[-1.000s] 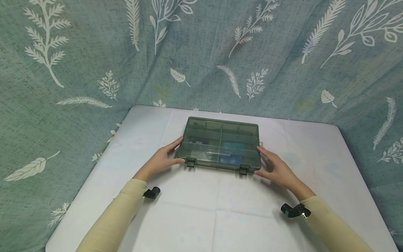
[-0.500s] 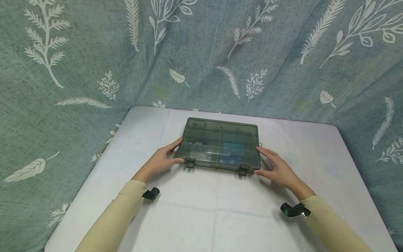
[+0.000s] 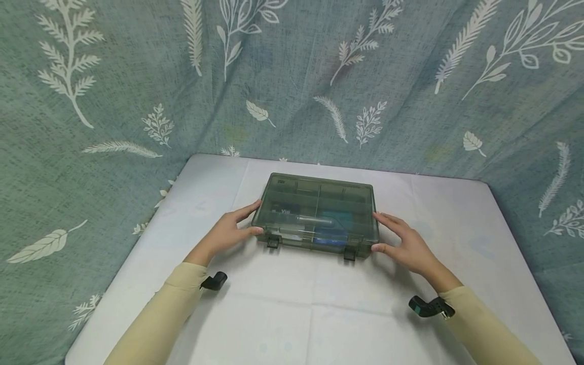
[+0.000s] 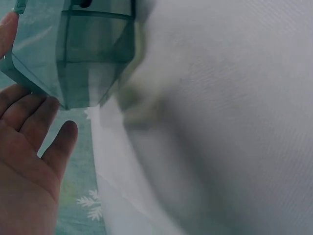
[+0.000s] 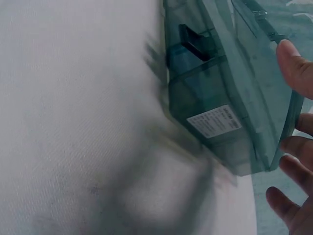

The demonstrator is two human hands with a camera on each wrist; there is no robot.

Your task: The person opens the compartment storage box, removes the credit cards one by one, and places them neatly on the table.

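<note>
A smoky, see-through box [image 3: 316,216] with inner compartments sits between the two hands, near the middle of the white surface [image 3: 292,314]. The left hand [image 3: 226,234] is at the box's left end, thumb at the near corner and fingers stretched along the side. The right hand [image 3: 407,243] mirrors it at the right end, thumb by the near right corner, fingers laid straight along the side wall. Neither grip curls round anything: both hands are flat and fairly wide, flanking the box from the sides.

In the left wrist view the box [image 4: 93,49] corner is just above the spread fingers [image 4: 29,112], and its underside looks lifted off the cloth, though blur makes that unsure. In the right wrist view the box [image 5: 220,112] shows a white label [image 5: 214,121] on its base, with fingertips [image 5: 296,63] against its far edge.

Two dark latches [image 3: 272,243] on the front are shut. Blue cards [image 3: 335,228] lie inside. A leaf-printed curtain [image 3: 292,76] hangs behind.
</note>
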